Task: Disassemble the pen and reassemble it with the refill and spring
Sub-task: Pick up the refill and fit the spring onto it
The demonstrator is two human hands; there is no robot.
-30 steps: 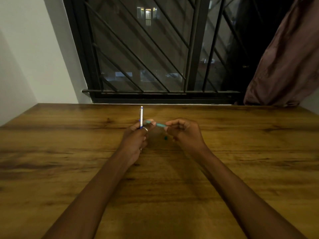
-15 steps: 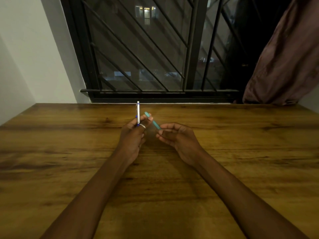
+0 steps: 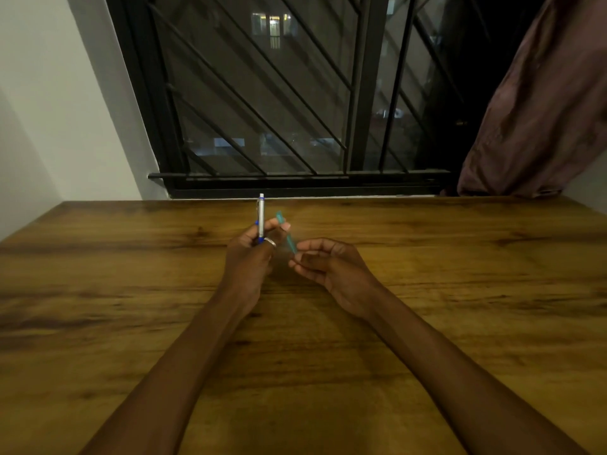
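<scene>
Above a brown wood-grain table (image 3: 131, 307), two bare forearms reach forward and the hands meet near the far middle of the tabletop. The left hand (image 3: 251, 254) is closed in a loose fist around a slim silver pen barrel with blue trim (image 3: 261, 218), held upright so its top end with the clip points up toward the window; a silver ring (image 3: 270, 242) shows on one finger of that hand. The same hand's thumb and fingertip (image 3: 285, 226) also pinch the upper part of a thin teal piece of the pen (image 3: 286, 233), which slants down to the right – whether it is the refill or a barrel section cannot be told. The right hand (image 3: 331, 267) sits just beside it, palm turned up, fingers curled halfway in; its thumb and forefinger close on the lower tip of the teal piece. No spring can be made out in either hand – too small and dim to tell. Behind the table stand a black barred window (image 3: 279, 93) and, at the right, a hanging brown curtain (image 3: 542, 110)
</scene>
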